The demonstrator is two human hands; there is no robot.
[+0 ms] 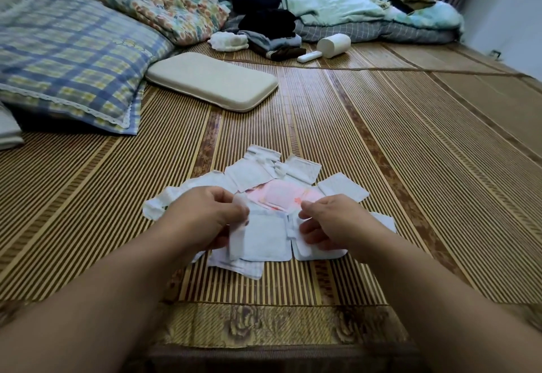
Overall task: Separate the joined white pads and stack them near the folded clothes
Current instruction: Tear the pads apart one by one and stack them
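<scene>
Head view looks down on a bed covered with a bamboo mat (396,167). Near its front edge lies a loose heap of white pads (252,173), with a pink sheet (281,196) in the middle. Both hands are low over the near side of this heap, a little apart from each other. The left hand (205,217) pinches the left edge of the joined white pads (265,237), with fingers and thumb curled on it. The right hand (325,223) pinches the neighbouring pad on the right in the same way. A narrow joint shows between the two pads, so I judge the step in hand is pulling one pair apart. The next move probably asks for a firm hold close to the joint and a pull outward, so that the heap below is not dragged.

The folded clothes (272,44) are at the far side of the bed, well apart from the heap. A small white bundle (228,40) lies beside them, but I cannot tell if it is pads, so the task seems at an early stage. A white roller with a handle (331,45) lies just beside the clothes. A cream cushion (211,79) lies between heap and clothes, a little to the left, and a reaching arm must pass it. A plaid pillow (73,59) is at the left.
</scene>
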